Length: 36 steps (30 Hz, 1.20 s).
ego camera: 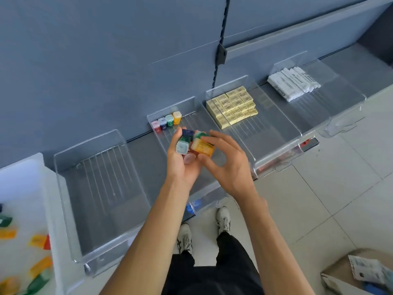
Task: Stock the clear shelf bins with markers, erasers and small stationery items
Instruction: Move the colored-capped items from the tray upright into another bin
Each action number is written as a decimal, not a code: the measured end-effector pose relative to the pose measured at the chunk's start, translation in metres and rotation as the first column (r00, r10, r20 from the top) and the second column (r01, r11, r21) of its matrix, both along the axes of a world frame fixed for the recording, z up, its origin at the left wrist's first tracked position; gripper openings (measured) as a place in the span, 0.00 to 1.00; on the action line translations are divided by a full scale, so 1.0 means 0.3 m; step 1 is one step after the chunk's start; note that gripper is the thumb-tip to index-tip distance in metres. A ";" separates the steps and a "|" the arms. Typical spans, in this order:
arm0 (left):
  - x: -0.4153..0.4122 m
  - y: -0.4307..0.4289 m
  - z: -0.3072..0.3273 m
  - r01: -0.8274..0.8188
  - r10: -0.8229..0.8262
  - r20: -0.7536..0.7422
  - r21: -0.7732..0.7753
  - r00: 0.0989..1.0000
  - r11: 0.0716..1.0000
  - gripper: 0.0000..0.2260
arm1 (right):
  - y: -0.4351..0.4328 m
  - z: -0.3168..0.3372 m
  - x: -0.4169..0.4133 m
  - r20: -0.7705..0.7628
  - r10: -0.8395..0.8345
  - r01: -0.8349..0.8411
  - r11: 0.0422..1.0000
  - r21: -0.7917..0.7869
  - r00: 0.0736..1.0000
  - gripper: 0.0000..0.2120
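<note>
Setting: grey shelf (144,150) against a blue-grey back panel (106,60), with a pale tiled floor (319,177) below. Four clear bins stand in a row along the shelf.
First bin (102,184): leftmost in the row; its ribbed bottom is visible.
Second bin (192,120): next to the right. A row of four small boxes (167,122) stands upright at its back left corner, red, blue, green and orange from left to right, each touching its neighbour.
Third bin (265,124): yellow erasers (231,106) are stacked in tight rows in the back left part.
Fourth bin (331,88): white markers (294,84) lie side by side towards the back.
Left hand (182,162): palm up over the second bin, fingers curled round a handful of small boxes (182,148). A blue one, a green one and a pale-lidded one can be made out.
Right hand (229,165): just beside the left hand, fingers arched over and thumb beneath, pinching an orange box (203,148) that touches the handful.
White tub (27,177): at the far left edge, holding loose coloured pieces that are too blurred to identify.
Lower field: two shoes (185,235) on the floor beneath the arms, and a cardboard box (338,271) with printed paper at the bottom right corner.
</note>
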<state>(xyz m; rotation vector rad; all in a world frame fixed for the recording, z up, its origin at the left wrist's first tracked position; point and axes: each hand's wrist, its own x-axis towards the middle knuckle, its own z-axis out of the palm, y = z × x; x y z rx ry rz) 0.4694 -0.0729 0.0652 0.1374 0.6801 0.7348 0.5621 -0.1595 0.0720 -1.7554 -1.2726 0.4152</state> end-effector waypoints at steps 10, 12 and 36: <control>0.098 0.073 -0.091 -0.303 0.293 -0.100 -0.097 0.951 0.948 0.15 | 0.198 -0.114 0.172 -0.087 0.293 -0.294 0.956 0.005 0.952 0.19; 0.115 0.074 -0.107 -0.365 0.355 -0.099 -0.123 0.930 0.923 0.14 | 0.232 -0.113 0.202 -0.133 0.313 -0.313 0.949 0.024 0.940 0.16; 0.060 0.293 -0.238 -0.349 0.352 -0.012 -0.174 0.936 0.921 0.12 | 0.561 -0.257 0.156 -0.542 -0.072 -0.163 0.914 -0.373 0.837 0.07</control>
